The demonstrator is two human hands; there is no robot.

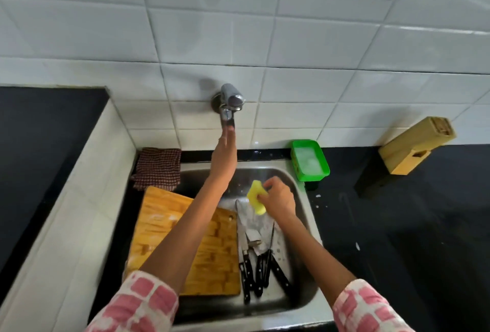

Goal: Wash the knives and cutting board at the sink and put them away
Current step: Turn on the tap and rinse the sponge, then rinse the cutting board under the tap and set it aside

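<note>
Left hand (225, 146) stretched up at the tap (229, 104), fingers blurred — grip impossible to tell. Right hand (278, 197) closed around a yellow sponge (256, 196) above the sink (311, 215). Knives (258, 260) heaped in the basin, cutting board (212, 252) leaning just left — partly hidden under the forearm. Around: checked cloth (157, 167), green soap tray (310, 159), wooden knife block (416, 146) well apart on the counter.
</note>
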